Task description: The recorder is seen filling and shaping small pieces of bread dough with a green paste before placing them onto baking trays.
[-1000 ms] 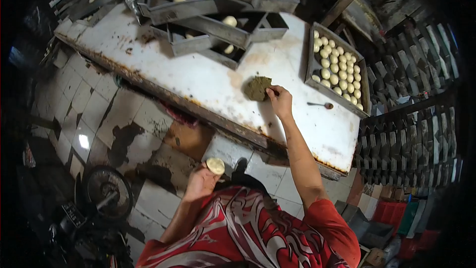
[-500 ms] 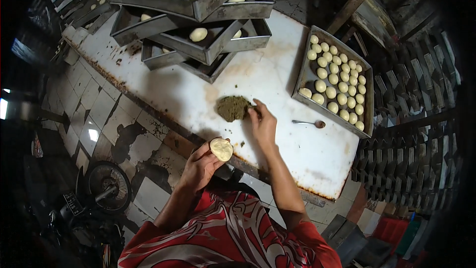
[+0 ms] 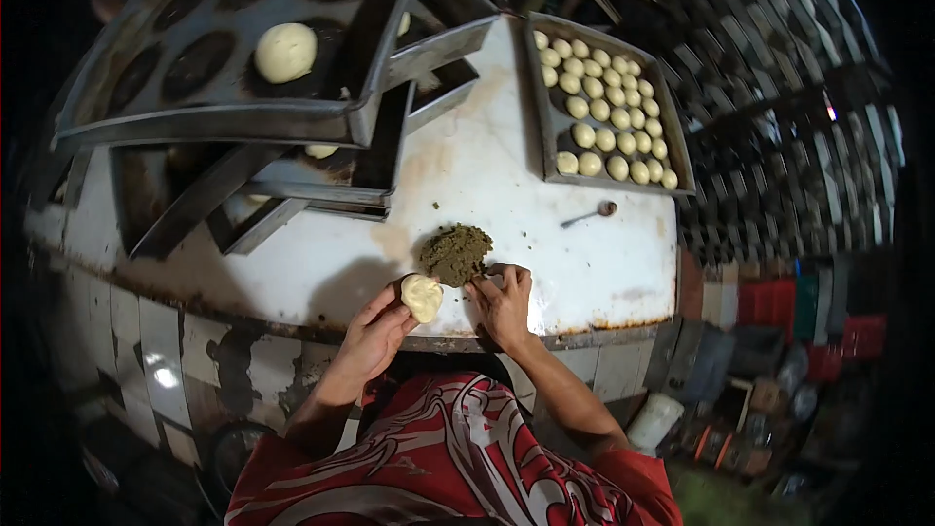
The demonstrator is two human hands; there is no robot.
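Here's the pale dough piece (image 3: pixel 422 299), up over the near edge of the surface (image 3: pixel 575 268), and the left hand (image 3: pixel 373 333) has its grip clamped on it, fingers wrapped round the side. Just beside it sits the crumbly green-brown mound (image 3: pixel 455 254), and the right hand (image 3: pixel 504 307) is in at its near right edge, fingertips touching; whether that grip is pinching any off, I cannot tell. Farther right lies a small spoon (image 3: pixel 590 214), and beyond it a metal tray (image 3: pixel 623 185) carrying rows of round dough balls (image 3: pixel 619 118). Over left, crisscrossed pans (image 3: pixel 214 127) stack high, one dough ball (image 3: pixel 285 53) showing on top.
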